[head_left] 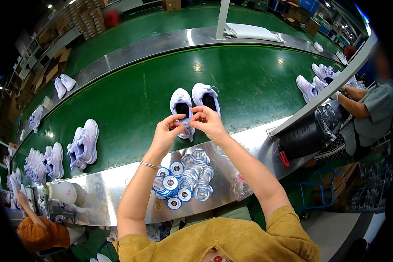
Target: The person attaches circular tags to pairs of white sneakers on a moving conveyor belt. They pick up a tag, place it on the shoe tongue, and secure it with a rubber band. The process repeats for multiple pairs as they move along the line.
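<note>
A pair of white shoes stands on the green belt in front of me, a left shoe (179,97) and a right shoe (202,90), with dark insoles showing. My left hand (167,132) and my right hand (209,123) meet over the heel of the left shoe. Thumb and forefinger of each hand are pinched together; what they grip is too small to make out. A thin pale loop shows at the right shoe's collar. Below my hands, a pile of round blue-rimmed tags (170,182) lies on the metal ledge (137,185).
More white shoes (88,139) stand on the green belt (135,87) at left. A co-worker (367,109) sits at right near several shoes (308,88); another person (43,236) works at lower left. A slanted post (318,96), a clear plastic bag (241,187) and a red-handled tool (284,158) are nearby.
</note>
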Demonstrator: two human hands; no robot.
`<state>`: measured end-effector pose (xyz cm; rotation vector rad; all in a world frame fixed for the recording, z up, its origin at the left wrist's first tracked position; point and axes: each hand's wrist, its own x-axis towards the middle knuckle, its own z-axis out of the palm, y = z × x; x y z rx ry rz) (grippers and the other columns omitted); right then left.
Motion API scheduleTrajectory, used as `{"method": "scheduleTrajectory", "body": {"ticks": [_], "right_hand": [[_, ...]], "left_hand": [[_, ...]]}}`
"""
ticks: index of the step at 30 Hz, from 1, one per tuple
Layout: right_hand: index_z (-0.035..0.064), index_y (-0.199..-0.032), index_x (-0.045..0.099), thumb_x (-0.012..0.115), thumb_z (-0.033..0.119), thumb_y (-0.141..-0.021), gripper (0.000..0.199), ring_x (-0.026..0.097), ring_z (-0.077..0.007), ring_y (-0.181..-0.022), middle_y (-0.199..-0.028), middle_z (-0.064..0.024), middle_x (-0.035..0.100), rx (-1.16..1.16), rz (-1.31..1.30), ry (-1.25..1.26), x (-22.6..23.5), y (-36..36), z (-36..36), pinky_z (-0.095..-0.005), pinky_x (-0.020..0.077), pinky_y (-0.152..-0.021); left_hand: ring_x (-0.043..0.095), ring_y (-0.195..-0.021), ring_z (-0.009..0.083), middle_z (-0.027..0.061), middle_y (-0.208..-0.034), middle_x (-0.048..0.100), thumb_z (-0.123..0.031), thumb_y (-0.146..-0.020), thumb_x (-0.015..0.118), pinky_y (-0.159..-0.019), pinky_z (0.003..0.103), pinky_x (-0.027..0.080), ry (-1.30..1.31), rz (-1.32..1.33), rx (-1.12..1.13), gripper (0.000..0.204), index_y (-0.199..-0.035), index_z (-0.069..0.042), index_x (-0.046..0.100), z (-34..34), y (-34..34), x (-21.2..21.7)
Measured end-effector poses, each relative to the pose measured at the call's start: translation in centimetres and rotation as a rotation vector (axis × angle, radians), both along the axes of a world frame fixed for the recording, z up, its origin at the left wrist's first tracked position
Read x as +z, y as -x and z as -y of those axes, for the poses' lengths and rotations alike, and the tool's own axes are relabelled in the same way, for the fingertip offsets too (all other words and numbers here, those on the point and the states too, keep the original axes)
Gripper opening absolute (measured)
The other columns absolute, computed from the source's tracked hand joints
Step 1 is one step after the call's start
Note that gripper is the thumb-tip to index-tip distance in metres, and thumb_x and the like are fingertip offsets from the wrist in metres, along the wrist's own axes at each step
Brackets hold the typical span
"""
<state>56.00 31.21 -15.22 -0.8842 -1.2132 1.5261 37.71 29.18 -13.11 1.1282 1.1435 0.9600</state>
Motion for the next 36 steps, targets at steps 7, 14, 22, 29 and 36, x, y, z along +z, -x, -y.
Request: {"method": "scheduleTrajectory", "body": {"ticks": [7, 14, 22, 29, 36], "right_hand": [[-0.0003, -0.112, 0.056, 0.067, 0.004, -0.08, 0.034, 0.054, -0.0048, -0.069, -0.078, 0.0, 0.063, 0.022, 0.07, -0.044, 0.2, 0.7, 0.1, -0.0202, 0.0429, -0.064], [-0.0006, -0.111, 0.056, 0.066, 0.004, -0.08, 0.033, 0.054, -0.005, -0.07, -0.077, -0.0003, 0.063, 0.032, 0.1, -0.066, 0.2, 1.2, 0.1, -0.0203, 0.0427, -0.064], [-0.0019, -0.111, 0.056, 0.066, 0.003, -0.08, 0.034, 0.056, -0.0063, -0.07, -0.079, -0.0014, 0.063, 0.057, 0.033, -0.026, 0.0, 0.9, -0.6, -0.021, 0.0445, -0.066], [-0.0028, -0.111, 0.056, 0.066, 0.004, -0.08, 0.034, 0.056, -0.0068, -0.071, -0.078, -0.0021, 0.063, 0.063, -0.018, -0.005, 0.2, 1.5, -0.6, -0.0217, 0.0451, -0.067], [-0.0006, -0.111, 0.057, 0.067, 0.005, -0.082, 0.031, 0.056, -0.0063, -0.074, -0.081, -0.0018, 0.063, 0.099, 0.111, -0.073, -0.2, 2.2, -0.5, -0.021, 0.0449, -0.068]], "left_hand": [[0.06, -0.081, 0.0098, 0.0039, -0.085, 0.065, 0.0, -0.082, 0.065, -0.078, 0.024, 0.046, 0.005, -0.01, 0.008, 0.039, -0.12, 0.001, 0.057, 0.2, 0.5, 0.3], [0.061, -0.081, 0.0101, 0.0045, -0.084, 0.065, 0.0, -0.082, 0.065, -0.079, 0.024, 0.047, 0.014, 0.003, 0.015, 0.039, -0.119, 0.001, 0.057, 0.3, 0.8, 0.3], [0.062, -0.079, 0.011, 0.0055, -0.083, 0.066, 0.0, -0.08, 0.065, -0.079, 0.024, 0.047, 0.005, 0.003, 0.013, 0.041, -0.12, 0.002, 0.056, -0.1, 1.0, 0.5], [0.062, -0.079, 0.011, 0.0055, -0.084, 0.066, 0.0, -0.08, 0.066, -0.077, 0.024, 0.048, 0.014, 0.009, 0.019, 0.043, -0.121, 0.003, 0.055, 0.1, 1.5, 0.6], [0.061, -0.076, 0.0095, 0.0055, -0.083, 0.066, 0.001, -0.08, 0.065, -0.075, 0.024, 0.048, -0.009, 0.018, 0.036, 0.042, -0.12, 0.005, 0.055, 0.0, 1.8, 0.2]]}}
